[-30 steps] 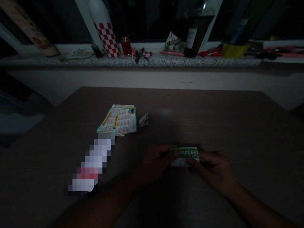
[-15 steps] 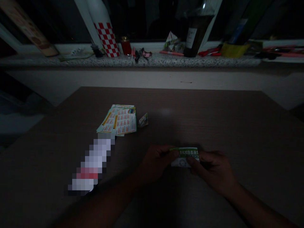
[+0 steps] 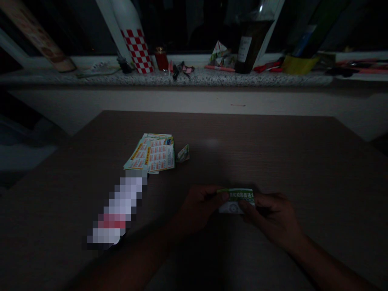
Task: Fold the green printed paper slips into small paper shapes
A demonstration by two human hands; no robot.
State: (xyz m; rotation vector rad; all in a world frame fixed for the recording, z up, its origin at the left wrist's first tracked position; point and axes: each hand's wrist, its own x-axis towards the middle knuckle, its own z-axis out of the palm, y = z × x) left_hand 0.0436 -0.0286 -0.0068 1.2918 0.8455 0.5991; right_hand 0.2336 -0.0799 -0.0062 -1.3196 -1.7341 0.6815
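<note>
A small green-and-white paper [image 3: 233,207] is pinched at its two ends between the thumbs and fingers of the left hand [image 3: 198,208] and the right hand [image 3: 274,212], just above or against the surface [image 3: 303,161]; which of the two cannot be told in the dim light. The paper's long axis is stretched from hand to hand, and its middle is more closely approached by the right thumb. A green band printed with white characters is carried along the far edge, with a pale, grey-marked strip toward the near edge; the paper appears thin and slightly bowed. Beyond the left hand and to its left, a fanned stack of printed sheets [image 3: 160,155], flat and straight-edged, is laid out on the wood-grained surface, with a small, angular folded paper [image 3: 183,154] set just beside it. A blurred oblong object [image 3: 118,208] is placed left of the left hand.
</note>
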